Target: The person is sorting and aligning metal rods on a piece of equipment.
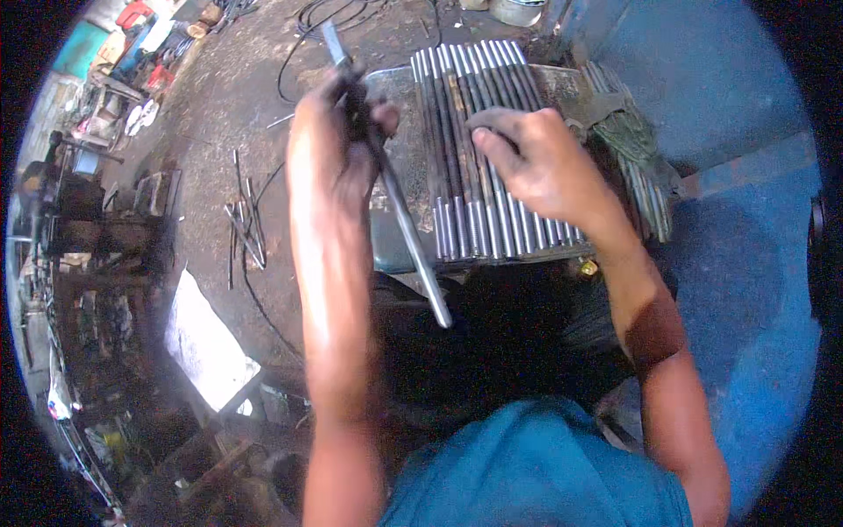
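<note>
My left hand is closed round a long metal rod. The rod slants from a bright flat-looking upper end down to a shiny tip in front of my body. My right hand hovers over a row of metal rods, thumb and fingers curved with a gap between them and nothing visible inside. Dark in the middle and bright at both ends, the rods lie side by side on a low worktop. Motion blurs my left hand somewhat.
More rods lie at the right, partly under a dark green cloth. A blue wall stands beyond them. On the floor are a black cable, several thin metal pieces and a white sheet. Cluttered racks stand left.
</note>
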Tool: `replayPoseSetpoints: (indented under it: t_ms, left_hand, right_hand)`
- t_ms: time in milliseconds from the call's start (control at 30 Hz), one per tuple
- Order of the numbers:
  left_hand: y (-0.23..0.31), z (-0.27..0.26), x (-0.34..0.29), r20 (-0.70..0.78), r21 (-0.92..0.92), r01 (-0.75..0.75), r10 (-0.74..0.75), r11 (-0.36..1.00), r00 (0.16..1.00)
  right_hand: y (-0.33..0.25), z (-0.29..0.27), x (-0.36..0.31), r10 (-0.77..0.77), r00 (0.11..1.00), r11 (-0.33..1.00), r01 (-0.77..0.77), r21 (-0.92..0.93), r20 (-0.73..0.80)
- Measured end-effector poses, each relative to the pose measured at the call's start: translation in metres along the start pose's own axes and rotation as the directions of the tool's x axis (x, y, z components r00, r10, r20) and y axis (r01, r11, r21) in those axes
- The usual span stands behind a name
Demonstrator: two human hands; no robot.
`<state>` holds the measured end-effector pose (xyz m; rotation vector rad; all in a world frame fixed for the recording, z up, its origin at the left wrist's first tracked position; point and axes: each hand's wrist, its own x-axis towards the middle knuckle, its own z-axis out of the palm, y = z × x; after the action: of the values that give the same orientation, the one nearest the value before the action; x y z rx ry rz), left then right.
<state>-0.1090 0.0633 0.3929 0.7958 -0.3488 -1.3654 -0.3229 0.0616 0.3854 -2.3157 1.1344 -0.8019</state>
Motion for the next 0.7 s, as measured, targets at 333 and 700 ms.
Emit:
replayPoseSetpoints:
  t_ms: [333, 700]
  left_hand:
    - [-0.055, 0.013, 0.112, -0.269, 0.386, 0.063, 0.047, 0.92, 0.962]
    - [-0.061, 0.03, 0.106, -0.059, 0.987, -0.008, 0.4, 0.163, 0.914]
  right_hand:
    - [0.014, 0.005, 0.0, -0.042, 0.997, 0.991, 0.033, 0.128, 0.063]
    - [0.038, -0.001, -0.021, -0.102, 0.993, 0.981, 0.11, 0.159, -0.054]
